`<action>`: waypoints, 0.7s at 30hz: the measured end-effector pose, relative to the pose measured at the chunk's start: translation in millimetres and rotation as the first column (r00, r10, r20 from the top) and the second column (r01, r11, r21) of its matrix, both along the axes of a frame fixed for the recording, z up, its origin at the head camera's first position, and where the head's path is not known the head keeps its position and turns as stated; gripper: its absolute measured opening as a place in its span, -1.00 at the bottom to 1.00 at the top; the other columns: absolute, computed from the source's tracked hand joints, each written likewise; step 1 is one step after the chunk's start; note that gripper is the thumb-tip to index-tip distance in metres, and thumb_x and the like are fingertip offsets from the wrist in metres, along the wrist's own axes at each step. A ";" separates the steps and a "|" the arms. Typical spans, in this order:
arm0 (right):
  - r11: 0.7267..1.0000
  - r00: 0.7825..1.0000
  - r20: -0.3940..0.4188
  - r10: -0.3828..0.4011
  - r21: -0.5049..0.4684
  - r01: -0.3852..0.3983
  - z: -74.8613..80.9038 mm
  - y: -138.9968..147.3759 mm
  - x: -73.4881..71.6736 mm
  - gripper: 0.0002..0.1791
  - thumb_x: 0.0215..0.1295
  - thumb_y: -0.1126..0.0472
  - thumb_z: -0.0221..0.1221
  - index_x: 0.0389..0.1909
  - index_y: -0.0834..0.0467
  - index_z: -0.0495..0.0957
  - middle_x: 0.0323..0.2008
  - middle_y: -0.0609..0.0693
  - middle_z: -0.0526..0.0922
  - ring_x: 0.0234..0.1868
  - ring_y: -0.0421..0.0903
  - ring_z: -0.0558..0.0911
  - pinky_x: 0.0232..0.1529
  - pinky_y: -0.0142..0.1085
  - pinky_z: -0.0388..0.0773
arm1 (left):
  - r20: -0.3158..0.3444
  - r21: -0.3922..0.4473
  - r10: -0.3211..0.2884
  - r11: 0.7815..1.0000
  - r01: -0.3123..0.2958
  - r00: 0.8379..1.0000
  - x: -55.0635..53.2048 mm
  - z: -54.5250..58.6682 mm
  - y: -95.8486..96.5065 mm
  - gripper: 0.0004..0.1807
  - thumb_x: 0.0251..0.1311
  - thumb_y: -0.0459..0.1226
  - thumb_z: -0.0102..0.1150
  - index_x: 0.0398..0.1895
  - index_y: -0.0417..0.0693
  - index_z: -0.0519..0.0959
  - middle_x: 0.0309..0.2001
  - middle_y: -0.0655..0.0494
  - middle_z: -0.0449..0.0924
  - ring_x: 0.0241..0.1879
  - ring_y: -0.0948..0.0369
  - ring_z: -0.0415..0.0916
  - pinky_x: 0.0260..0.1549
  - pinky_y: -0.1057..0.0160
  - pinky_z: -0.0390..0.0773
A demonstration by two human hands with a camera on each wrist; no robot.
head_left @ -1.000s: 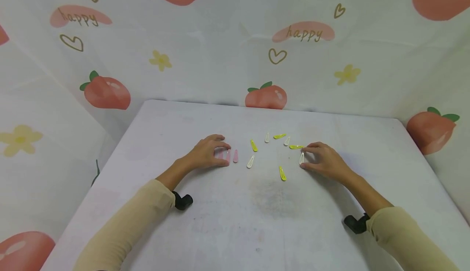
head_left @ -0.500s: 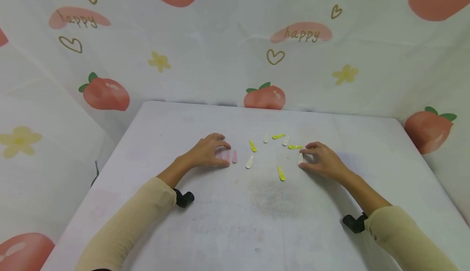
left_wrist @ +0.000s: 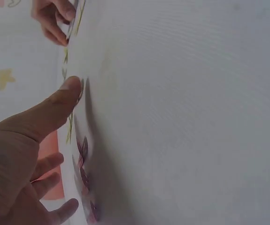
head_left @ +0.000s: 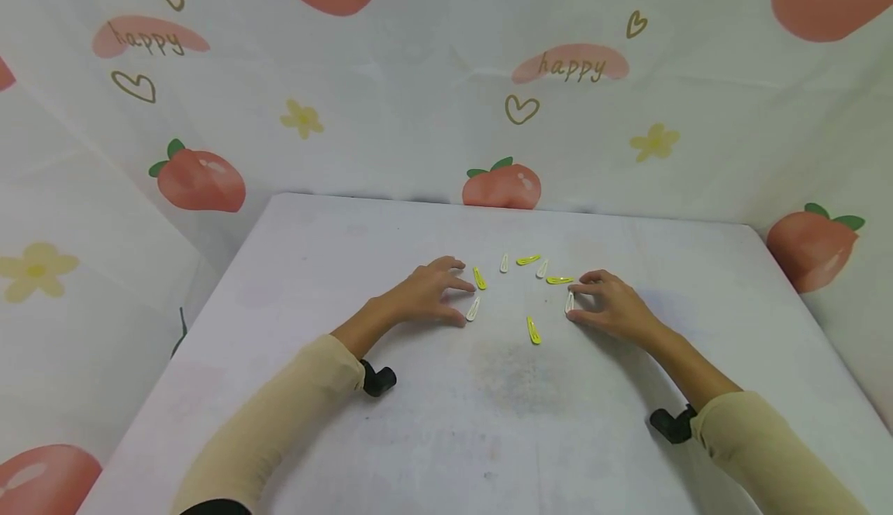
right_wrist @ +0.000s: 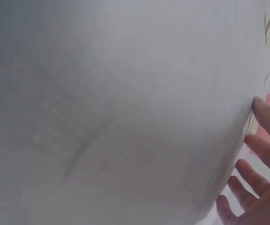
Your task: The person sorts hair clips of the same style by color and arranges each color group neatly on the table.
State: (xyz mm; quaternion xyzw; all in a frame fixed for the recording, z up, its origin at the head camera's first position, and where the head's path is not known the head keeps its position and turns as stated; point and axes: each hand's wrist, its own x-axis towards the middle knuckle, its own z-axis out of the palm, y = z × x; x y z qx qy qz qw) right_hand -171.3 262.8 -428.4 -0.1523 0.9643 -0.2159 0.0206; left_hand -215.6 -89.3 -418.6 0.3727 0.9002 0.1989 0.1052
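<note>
Small snap hair clips lie on a white table. My left hand (head_left: 429,295) hovers low over the left side, thumb and forefinger spread close to a white hair clip (head_left: 474,309); whether they touch it I cannot tell. Pink hair clips (left_wrist: 83,177) lie beneath this hand in the left wrist view and are hidden by it in the head view. My right hand (head_left: 614,307) holds another white hair clip (head_left: 570,302) by its ends, between thumb and forefinger, at the table surface. A yellow hair clip (head_left: 560,280) lies just beyond those fingertips.
Further yellow hair clips (head_left: 533,330) and white hair clips (head_left: 504,264) lie between the hands and toward the back. The white tabletop (head_left: 432,422) ends at a fabric backdrop (head_left: 391,88) printed with peaches and flowers. Each wrist wears a black camera (head_left: 379,381).
My left hand has moved right from around the pink hair clips toward the white one, now covering the pink ones in the head view. The right hand has stayed at its white clip.
</note>
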 end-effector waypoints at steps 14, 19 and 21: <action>1.000 1.000 0.006 -0.009 -0.008 0.009 -2.9 0.9 -1.5 -0.42 0.11 0.07 0.44 0.12 0.30 0.62 0.14 0.31 0.49 0.22 0.32 0.42 0.22 0.25 0.32 | -0.006 -0.094 0.003 0.996 -0.004 1.000 -2.2 -1.0 16.2 -0.41 0.02 0.08 0.48 0.16 0.16 0.66 0.44 -0.08 0.26 0.54 -0.07 -0.09 0.32 -0.28 0.15; 1.000 1.000 0.004 -0.010 -0.015 0.010 -1.5 -0.2 -0.1 -0.41 0.11 0.06 0.45 0.11 0.30 0.63 0.13 0.31 0.49 0.21 0.32 0.42 0.22 0.25 0.33 | -0.042 -0.038 0.010 0.999 -0.012 0.999 2.1 -0.7 6.9 -0.42 -0.01 0.07 0.51 0.11 0.10 0.69 0.42 -0.09 0.29 0.52 -0.07 -0.05 0.30 -0.25 0.21; 1.000 1.000 0.006 -0.011 -0.013 0.011 -0.9 0.3 0.7 -0.41 0.11 0.06 0.45 0.11 0.30 0.63 0.14 0.31 0.49 0.21 0.32 0.42 0.22 0.25 0.32 | -0.058 -0.004 0.016 1.000 -0.016 0.998 5.5 0.6 -1.6 -0.43 -0.03 0.05 0.52 0.08 0.07 0.70 0.41 -0.10 0.31 0.52 -0.08 -0.03 0.29 -0.26 0.22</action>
